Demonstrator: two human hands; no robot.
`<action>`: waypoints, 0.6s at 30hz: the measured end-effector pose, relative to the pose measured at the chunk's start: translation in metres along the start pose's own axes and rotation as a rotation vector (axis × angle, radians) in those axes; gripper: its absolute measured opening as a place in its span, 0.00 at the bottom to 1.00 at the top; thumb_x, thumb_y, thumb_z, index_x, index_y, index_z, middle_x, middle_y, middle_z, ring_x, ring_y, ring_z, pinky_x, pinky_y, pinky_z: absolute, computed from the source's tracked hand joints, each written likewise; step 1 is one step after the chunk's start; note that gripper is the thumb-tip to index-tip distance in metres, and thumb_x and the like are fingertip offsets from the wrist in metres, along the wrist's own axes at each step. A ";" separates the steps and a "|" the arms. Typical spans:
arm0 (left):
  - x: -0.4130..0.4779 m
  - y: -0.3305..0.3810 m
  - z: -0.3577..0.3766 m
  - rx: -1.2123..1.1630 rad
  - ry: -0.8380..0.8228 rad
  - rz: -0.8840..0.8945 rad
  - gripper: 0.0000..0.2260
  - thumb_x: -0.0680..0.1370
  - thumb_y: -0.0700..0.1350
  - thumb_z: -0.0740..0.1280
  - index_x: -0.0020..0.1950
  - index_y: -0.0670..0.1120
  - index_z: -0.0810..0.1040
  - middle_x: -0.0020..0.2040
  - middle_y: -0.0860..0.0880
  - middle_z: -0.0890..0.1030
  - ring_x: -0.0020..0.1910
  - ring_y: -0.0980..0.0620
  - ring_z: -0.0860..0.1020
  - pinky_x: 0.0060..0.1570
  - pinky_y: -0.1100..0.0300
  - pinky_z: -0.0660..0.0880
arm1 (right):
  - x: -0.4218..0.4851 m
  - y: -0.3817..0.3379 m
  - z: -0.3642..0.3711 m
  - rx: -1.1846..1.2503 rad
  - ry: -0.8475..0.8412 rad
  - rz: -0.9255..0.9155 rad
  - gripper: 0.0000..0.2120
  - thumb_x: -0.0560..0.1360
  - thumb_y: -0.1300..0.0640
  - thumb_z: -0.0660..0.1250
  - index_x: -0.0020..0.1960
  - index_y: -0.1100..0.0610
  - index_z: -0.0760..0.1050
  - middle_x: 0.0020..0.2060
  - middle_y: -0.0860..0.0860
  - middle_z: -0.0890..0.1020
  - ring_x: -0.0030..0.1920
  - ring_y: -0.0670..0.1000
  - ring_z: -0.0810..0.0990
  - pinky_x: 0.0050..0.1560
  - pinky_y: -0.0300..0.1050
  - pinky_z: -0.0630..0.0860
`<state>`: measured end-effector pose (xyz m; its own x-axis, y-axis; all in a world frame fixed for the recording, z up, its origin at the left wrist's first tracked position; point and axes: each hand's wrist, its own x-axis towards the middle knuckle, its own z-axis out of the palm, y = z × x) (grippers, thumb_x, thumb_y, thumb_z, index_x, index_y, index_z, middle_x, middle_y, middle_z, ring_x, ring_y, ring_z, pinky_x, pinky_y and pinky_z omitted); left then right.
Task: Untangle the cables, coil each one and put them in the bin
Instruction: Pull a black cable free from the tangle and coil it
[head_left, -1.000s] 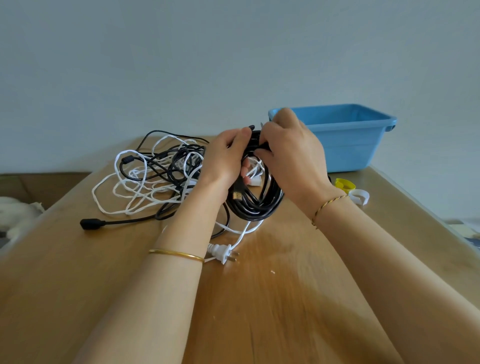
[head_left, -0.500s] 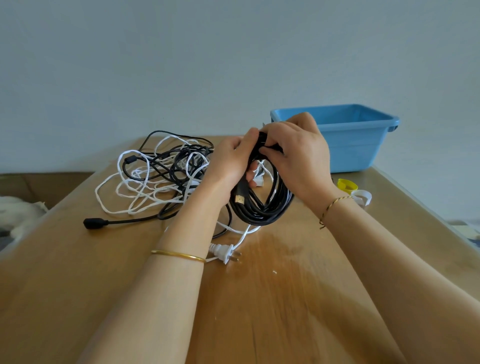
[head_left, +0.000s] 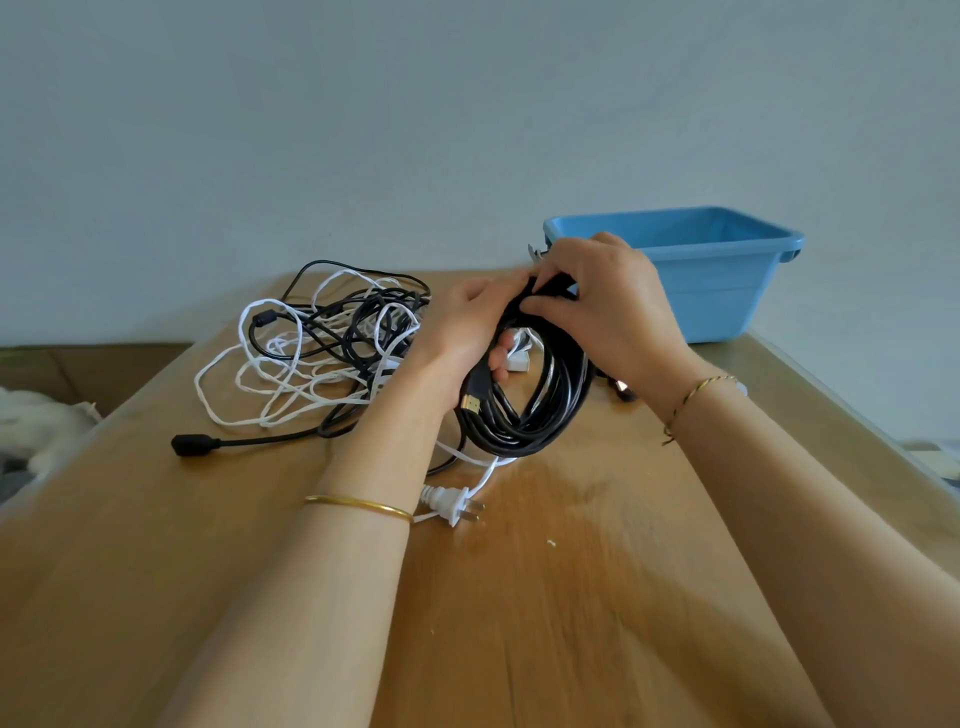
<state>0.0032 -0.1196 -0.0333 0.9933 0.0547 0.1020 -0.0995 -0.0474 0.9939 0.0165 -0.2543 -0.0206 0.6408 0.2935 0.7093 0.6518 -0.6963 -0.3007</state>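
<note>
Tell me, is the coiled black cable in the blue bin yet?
No: the left hand and right hand grip the coiled black cable over the table, in front of the blue bin.

Wall: a plain, pale grey-blue wall (head_left: 363, 130) is seen behind the table, evenly lit
Table: a light brown wooden table (head_left: 597, 597) is spread across the lower half; a darker glossy patch is shown near its middle; a few white specks are scattered on it
Left side: a lower brown surface (head_left: 104, 369) is seen past the table's edge; something white and fluffy (head_left: 36, 415) is laid beside it, not identifiable
Light: soft and diffuse; a faint sheen is given to the tabletop
</note>
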 end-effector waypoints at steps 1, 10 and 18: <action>0.001 -0.001 -0.001 0.006 0.011 -0.007 0.12 0.78 0.52 0.65 0.46 0.43 0.76 0.28 0.47 0.71 0.20 0.53 0.65 0.23 0.62 0.67 | 0.002 0.000 -0.004 0.021 -0.067 0.012 0.06 0.71 0.57 0.71 0.45 0.60 0.78 0.41 0.51 0.81 0.46 0.51 0.75 0.47 0.47 0.70; 0.001 -0.005 -0.006 0.069 0.025 0.056 0.08 0.79 0.48 0.64 0.42 0.46 0.76 0.27 0.47 0.72 0.19 0.54 0.65 0.24 0.61 0.68 | 0.008 0.003 -0.026 0.110 -0.186 0.051 0.04 0.71 0.63 0.69 0.45 0.62 0.79 0.41 0.55 0.82 0.42 0.53 0.80 0.47 0.49 0.76; 0.000 -0.006 -0.004 0.111 -0.047 0.135 0.08 0.78 0.47 0.65 0.41 0.47 0.78 0.27 0.47 0.72 0.21 0.53 0.65 0.25 0.61 0.69 | 0.008 0.000 -0.028 0.116 -0.089 0.063 0.03 0.73 0.61 0.67 0.44 0.61 0.78 0.37 0.53 0.82 0.31 0.47 0.77 0.38 0.46 0.75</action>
<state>0.0039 -0.1149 -0.0392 0.9732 -0.0067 0.2297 -0.2278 -0.1613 0.9603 0.0107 -0.2703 0.0030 0.7121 0.3122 0.6288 0.6484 -0.6361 -0.4184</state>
